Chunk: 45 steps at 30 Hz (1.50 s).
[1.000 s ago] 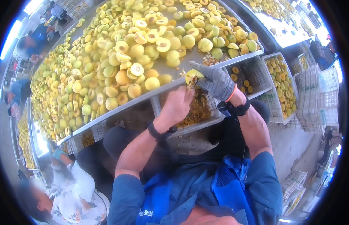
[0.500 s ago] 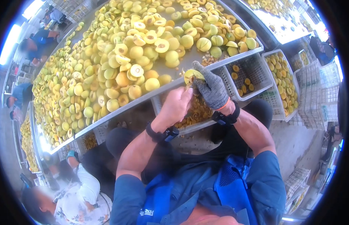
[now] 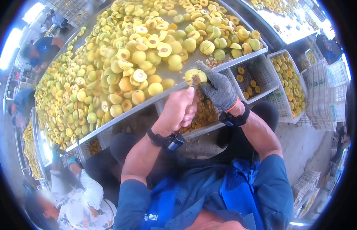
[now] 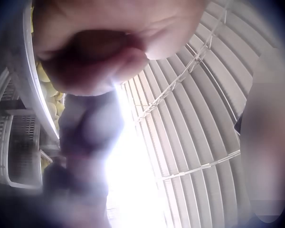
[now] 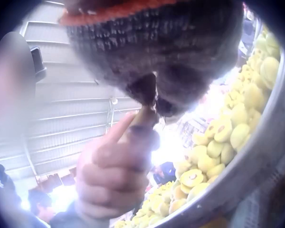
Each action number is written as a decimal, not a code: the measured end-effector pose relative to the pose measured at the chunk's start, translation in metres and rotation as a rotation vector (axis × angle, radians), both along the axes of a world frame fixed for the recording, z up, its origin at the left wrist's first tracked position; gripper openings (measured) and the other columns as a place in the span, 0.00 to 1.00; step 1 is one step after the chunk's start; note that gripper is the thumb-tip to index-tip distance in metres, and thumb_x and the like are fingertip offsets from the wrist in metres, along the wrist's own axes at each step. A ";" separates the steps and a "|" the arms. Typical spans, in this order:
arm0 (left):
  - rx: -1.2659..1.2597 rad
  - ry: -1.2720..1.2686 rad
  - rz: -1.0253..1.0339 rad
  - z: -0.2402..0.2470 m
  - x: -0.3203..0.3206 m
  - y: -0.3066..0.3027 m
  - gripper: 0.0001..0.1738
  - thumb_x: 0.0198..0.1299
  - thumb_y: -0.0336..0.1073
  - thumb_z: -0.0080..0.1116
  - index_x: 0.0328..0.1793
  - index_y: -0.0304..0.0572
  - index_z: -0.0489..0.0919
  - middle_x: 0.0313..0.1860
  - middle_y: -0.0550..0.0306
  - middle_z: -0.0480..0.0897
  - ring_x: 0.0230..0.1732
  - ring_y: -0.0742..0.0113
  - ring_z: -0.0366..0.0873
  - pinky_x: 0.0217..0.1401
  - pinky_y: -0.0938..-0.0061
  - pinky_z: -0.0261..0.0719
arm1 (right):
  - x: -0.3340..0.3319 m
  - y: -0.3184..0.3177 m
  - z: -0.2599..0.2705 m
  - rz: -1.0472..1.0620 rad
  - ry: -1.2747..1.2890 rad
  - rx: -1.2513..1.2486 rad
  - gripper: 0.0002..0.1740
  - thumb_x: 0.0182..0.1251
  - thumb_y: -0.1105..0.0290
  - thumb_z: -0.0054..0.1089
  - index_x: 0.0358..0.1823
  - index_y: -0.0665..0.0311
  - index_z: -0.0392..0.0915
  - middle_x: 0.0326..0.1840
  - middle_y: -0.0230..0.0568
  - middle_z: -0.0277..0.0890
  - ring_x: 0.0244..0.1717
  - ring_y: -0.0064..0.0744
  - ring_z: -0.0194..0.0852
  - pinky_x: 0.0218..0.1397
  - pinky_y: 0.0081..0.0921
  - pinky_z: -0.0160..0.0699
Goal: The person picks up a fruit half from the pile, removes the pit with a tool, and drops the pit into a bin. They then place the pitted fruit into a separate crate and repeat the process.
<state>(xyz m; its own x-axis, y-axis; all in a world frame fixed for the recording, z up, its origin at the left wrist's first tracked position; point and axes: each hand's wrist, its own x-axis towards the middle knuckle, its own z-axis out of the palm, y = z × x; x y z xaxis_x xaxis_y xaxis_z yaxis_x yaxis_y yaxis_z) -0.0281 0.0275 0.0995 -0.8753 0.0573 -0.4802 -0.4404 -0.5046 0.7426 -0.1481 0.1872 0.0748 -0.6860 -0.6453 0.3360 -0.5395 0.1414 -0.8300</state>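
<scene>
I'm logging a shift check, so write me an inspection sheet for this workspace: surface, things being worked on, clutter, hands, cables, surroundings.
Surface: metal-edged table, heaped with yellow fruit, many pieces cut open.
Work in hand: one cut fruit held near the table edge; a slim tool, apparently, at it, mostly hidden.
Clutter: small loose bits on the table by the gloved hand; scraps in the crate below the hands.
Left hand: bare, fingers curled, seemingly gripping the tool.
Right hand: gloved, holds the cut fruit.
Cables: nothing seen at the hands.
Surroundings: stacked crates at right; a person in a white patterned top at lower left.
</scene>
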 end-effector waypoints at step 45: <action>-0.043 -0.004 -0.202 -0.013 0.000 -0.011 0.25 0.81 0.55 0.48 0.40 0.40 0.74 0.19 0.70 0.61 0.13 0.80 0.55 0.13 0.81 0.55 | -0.017 0.003 0.009 0.221 0.081 0.004 0.26 0.67 0.81 0.64 0.67 0.63 0.81 0.52 0.44 0.89 0.47 0.30 0.85 0.52 0.27 0.83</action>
<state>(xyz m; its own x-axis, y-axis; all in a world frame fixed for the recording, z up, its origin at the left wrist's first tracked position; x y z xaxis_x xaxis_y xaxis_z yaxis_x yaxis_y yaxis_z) -0.0279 0.0166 0.0861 -0.8461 0.2110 -0.4895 -0.5326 -0.3734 0.7595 -0.1649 0.1906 0.0840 -0.4987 -0.7786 0.3809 -0.6225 0.0159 -0.7825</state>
